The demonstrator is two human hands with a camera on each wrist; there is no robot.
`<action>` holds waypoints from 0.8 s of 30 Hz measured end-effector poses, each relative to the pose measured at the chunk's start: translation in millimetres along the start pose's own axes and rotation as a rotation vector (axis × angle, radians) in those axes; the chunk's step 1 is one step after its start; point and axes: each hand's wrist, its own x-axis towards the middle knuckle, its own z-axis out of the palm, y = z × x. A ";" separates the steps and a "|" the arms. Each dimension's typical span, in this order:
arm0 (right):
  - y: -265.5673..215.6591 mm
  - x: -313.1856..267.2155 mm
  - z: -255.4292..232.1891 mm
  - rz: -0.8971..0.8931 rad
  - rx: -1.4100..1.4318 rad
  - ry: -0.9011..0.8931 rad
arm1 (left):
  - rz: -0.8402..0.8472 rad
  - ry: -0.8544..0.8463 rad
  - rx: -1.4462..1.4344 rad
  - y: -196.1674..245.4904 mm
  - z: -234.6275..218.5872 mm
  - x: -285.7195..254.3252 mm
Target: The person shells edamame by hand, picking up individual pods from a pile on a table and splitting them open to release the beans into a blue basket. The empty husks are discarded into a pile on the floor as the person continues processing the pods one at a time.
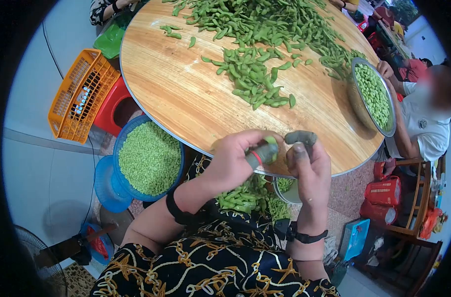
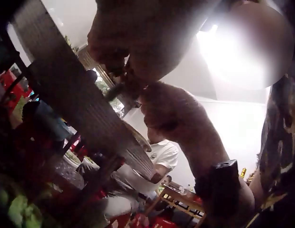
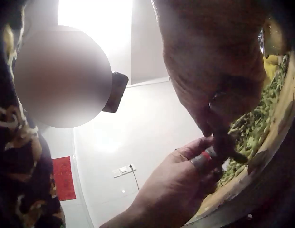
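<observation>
My left hand (image 1: 230,161) pinches a green soybean pod (image 1: 270,140) between thumb and fingers, just over the table's near edge. A grey finger cover with a red band (image 1: 255,158) sits on one of its fingers. Close beside it on the right is my right hand (image 1: 312,171), its fingers bent and its thumb near the grey-covered index finger (image 1: 300,137); I cannot tell whether it holds anything. In the right wrist view the left hand (image 3: 171,185) meets the right hand (image 3: 218,71). A smaller heap of pods (image 1: 255,74) lies on the table ahead.
The round wooden table (image 1: 171,89) carries a large pod pile (image 1: 265,22). A metal bowl (image 1: 355,101) of shelled beans stands at its right edge, beside a seated person (image 1: 428,128). Lower left is a blue basket (image 1: 117,166) of shelled beans; pods (image 1: 237,200) lie below the table edge.
</observation>
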 end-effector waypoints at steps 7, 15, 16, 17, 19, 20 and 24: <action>8.7 -5.8 2.8 0.185 0.151 -0.308 | -0.240 -0.010 -0.851 6.8 2.0 -3.3; 6.1 -4.1 7.1 0.307 0.590 -0.400 | -0.230 0.100 -0.725 0.4 1.0 1.9; 6.3 -2.8 6.6 0.305 0.592 -0.400 | -0.208 0.119 -0.675 -0.1 0.9 4.1; 7.5 -0.8 4.7 0.340 0.609 -0.403 | -0.207 0.117 -0.673 0.9 -1.1 6.3; 9.2 3.0 0.4 0.374 0.625 -0.405 | -0.126 0.091 -0.393 3.0 -6.0 11.3; 9.9 4.8 -1.5 0.395 0.682 -0.411 | -0.124 0.089 -0.392 1.1 -7.7 14.3; 12.3 11.7 -5.0 0.421 0.762 -0.396 | -0.088 0.067 -0.192 -3.8 -11.3 26.7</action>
